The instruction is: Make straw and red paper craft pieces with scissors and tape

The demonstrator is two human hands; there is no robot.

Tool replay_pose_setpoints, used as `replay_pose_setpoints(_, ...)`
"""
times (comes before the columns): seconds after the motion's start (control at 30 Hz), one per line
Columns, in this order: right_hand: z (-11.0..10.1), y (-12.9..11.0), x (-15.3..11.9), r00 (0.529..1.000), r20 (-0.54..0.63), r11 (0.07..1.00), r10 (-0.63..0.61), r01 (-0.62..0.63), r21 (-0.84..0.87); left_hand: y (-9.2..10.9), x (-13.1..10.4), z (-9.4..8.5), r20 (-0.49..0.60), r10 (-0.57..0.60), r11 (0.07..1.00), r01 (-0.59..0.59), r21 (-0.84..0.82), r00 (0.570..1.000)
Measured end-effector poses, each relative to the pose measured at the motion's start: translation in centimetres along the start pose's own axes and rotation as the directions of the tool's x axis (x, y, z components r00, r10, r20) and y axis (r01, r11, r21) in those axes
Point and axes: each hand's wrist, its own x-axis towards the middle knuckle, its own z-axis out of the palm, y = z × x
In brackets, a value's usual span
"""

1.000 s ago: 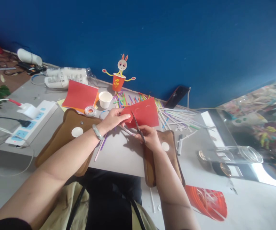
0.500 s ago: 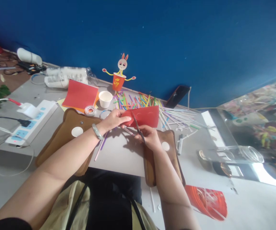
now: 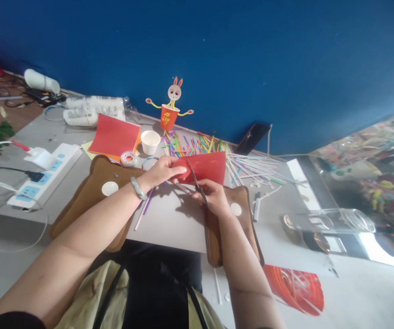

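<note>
Left grip point(image 3: 162, 172): is pinching the left end of a red sheet point(image 3: 213, 167), the thumb pressing its near face, the other fingers mostly hiding.
Right grip point(image 3: 216, 196): is grasping the scissors point(image 3: 201, 193) by the handles; the blades are pointing away from the body and crossing the sheet just beside the left thumb.
Red sheet: is hanging between both hands above the worktop point(image 3: 169, 224), its right end reaching past the right hand; faint round outlines are showing on it.
Lettering on the red cup point(image 3: 167, 121): yellow characters are standing out on its front, too small for me to read surely.
Print on the wrapped white cups point(image 3: 96, 112): grey marks are running along the sides, too small to read.
Left arm: is stretching forward and inward from the lower left, a pale bangle point(image 3: 138, 188) circling the wrist.
Right arm: is coming up from the lower right, leaning inward, its forearm passing over a brown pad point(image 3: 236, 226).
Rabbit figure point(image 3: 174, 93): is rising from the red cup, arms spreading to both sides.
Beyond the hands: coloured sticks point(image 3: 197, 144) are lying in a loose heap; a white bowl point(image 3: 150, 145) and a tape roll point(image 3: 127, 158) are sitting to their left.
</note>
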Motion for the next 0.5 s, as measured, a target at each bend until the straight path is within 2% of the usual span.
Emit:
replay_pose_setpoints(0.23,-0.01,0.16,0.10,1.000,-0.003,1.000,-0.002,0.002,0.012,-0.39,0.06,-0.15,-0.010,-0.005,1.000,0.005,0.001,1.000)
replay_pose_setpoints(0.5,-0.06,0.35,0.30,1.000,0.012,1.000,0.010,-0.011,0.017,-0.25,0.34,0.22,-0.075,-0.065,0.994,0.058,-0.096,0.995)
